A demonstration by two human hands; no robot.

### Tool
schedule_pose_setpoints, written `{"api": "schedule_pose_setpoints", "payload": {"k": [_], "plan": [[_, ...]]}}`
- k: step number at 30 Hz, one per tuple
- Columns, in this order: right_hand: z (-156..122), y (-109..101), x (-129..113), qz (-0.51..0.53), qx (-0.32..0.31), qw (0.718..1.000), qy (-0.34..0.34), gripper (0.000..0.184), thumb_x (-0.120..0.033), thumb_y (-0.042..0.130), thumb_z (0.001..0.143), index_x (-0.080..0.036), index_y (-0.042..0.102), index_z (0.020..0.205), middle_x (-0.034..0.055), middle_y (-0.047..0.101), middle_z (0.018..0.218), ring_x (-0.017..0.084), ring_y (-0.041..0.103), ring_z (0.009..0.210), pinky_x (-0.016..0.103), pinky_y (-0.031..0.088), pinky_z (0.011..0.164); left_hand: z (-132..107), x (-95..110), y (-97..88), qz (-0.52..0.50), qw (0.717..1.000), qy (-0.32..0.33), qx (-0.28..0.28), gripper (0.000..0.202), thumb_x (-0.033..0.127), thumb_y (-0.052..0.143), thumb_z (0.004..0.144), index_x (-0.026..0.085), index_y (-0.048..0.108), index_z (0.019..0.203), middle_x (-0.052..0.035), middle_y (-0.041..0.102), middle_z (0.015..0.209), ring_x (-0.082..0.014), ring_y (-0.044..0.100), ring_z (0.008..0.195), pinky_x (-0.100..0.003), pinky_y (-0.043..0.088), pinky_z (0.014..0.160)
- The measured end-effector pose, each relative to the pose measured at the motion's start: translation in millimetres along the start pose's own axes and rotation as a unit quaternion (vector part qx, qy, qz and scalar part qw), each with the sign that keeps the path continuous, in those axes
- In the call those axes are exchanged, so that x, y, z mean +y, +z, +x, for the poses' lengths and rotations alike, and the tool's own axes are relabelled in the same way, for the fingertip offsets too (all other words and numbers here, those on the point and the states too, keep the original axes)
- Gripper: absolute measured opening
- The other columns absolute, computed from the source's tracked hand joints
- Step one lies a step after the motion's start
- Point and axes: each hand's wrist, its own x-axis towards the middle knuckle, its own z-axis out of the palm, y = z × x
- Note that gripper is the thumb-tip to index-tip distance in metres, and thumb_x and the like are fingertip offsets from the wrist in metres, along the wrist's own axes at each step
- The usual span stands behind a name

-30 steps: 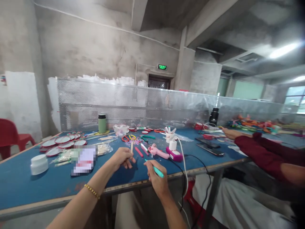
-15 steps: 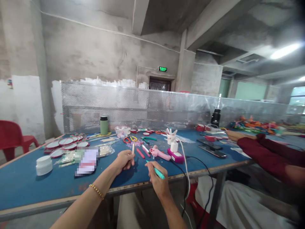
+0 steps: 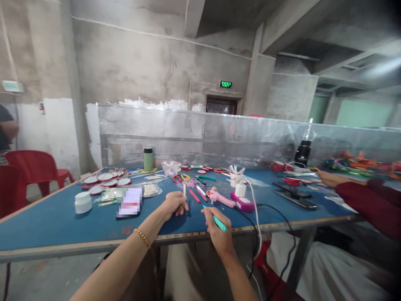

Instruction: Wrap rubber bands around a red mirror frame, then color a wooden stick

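Just above the blue table (image 3: 103,230), my left hand (image 3: 175,204) pinches a thin wooden stick (image 3: 184,190) that points upward. My right hand (image 3: 217,230) grips a turquoise marker (image 3: 220,223) like a pen, its tip toward my left hand and apart from the stick. Beyond my hands lie a red-pink marker (image 3: 194,196) and a white marker with a pink end (image 3: 202,192). A pink hand-held tool (image 3: 222,198), shaped like a small glue gun, lies to their right by a purple-and-white device (image 3: 244,204).
Red-rimmed white discs (image 3: 108,182), a phone (image 3: 130,202) and a white jar (image 3: 83,202) occupy the left side. A pen cup (image 3: 236,179), cables (image 3: 257,217) and dark phones (image 3: 296,198) are on the right. A co-worker's sleeve (image 3: 360,202) reaches in there.
The whole view has swung left, so everything sits farther right in the picture. Both hands keep their hold on the stick and the marker, with little visible movement.
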Motion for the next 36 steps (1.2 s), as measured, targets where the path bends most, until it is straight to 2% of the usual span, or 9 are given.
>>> {"api": "schedule_pose_setpoints", "payload": {"k": [9, 15, 21, 27, 33, 36], "plan": [[0.1, -1.5, -1.2, -0.013, 0.0, 1.0, -0.01, 0.038, -0.041, 0.047, 0.097, -0.015, 0.069, 0.081, -0.001, 0.053, 0.059, 0.009, 0.046, 0.044, 0.02, 0.038, 0.041, -1.4, 3.9, 0.1, -0.011, 1.0, -0.014, -0.018, 0.004, 0.018, 0.052, 0.078, 0.016, 0.049, 0.077, -0.0024, 0.067, 0.056, -0.0078, 0.051, 0.033, -0.015, 0.03, 0.029], [-0.2, -0.4, -1.4, -0.015, 0.001, 1.0, -0.017, 0.038, -0.04, 0.045, 0.098, -0.015, 0.07, 0.081, -0.0001, 0.055, 0.06, 0.009, 0.045, 0.045, 0.02, 0.038, 0.041, -2.8, 4.1, 0.2, -0.009, 1.0, -0.016, -0.025, 0.008, 0.015, 0.054, 0.072, 0.016, 0.05, 0.079, -0.0028, 0.068, 0.058, -0.0085, 0.053, 0.034, -0.015, 0.032, 0.03], [0.1, -1.3, -0.6, -0.015, 0.0, 1.0, -0.018, 0.039, -0.04, 0.045, 0.097, -0.015, 0.069, 0.081, -0.0003, 0.054, 0.06, 0.009, 0.045, 0.044, 0.02, 0.038, 0.042, -1.6, 2.3, -0.3, -0.011, 1.0, -0.009, -0.027, 0.009, 0.02, 0.056, 0.075, 0.016, 0.049, 0.078, -0.0031, 0.069, 0.06, -0.0084, 0.054, 0.034, -0.015, 0.033, 0.03], [1.1, -1.3, -1.1, -0.014, -0.005, 1.0, -0.023, 0.038, -0.04, 0.045, 0.097, -0.015, 0.07, 0.082, -0.0002, 0.055, 0.06, 0.009, 0.045, 0.044, 0.02, 0.038, 0.041, -1.1, 1.0, -1.2, -0.013, 1.0, -0.006, -0.026, 0.02, 0.03, 0.063, 0.075, 0.017, 0.048, 0.074, -0.0048, 0.07, 0.063, -0.0081, 0.054, 0.035, -0.016, 0.033, 0.031], [0.5, -0.4, -5.9, 0.011, 0.005, 1.0, 0.008, 0.04, -0.043, 0.048, 0.096, -0.016, 0.072, 0.08, 0.0001, 0.055, 0.058, 0.01, 0.047, 0.048, 0.02, 0.038, 0.044, -4.4, 2.2, -0.2, -0.017, 0.999, -0.01, -0.027, 0.022, 0.031, 0.064, 0.071, 0.017, 0.047, 0.073, -0.0044, 0.071, 0.063, -0.0079, 0.054, 0.035, -0.015, 0.034, 0.031], [16.2, 10.1, -13.8, 0.066, 0.004, 0.995, 0.078, 0.04, -0.048, 0.052, 0.092, -0.016, 0.071, 0.075, -0.0033, 0.048, 0.049, 0.009, 0.043, 0.042, 0.02, 0.035, 0.039, -6.6, 3.9, 0.6, -0.014, 0.999, -0.01, -0.034, 0.024, 0.033, 0.064, 0.07, 0.018, 0.046, 0.072, -0.0045, 0.071, 0.062, -0.0083, 0.054, 0.034, -0.015, 0.033, 0.03]]}}
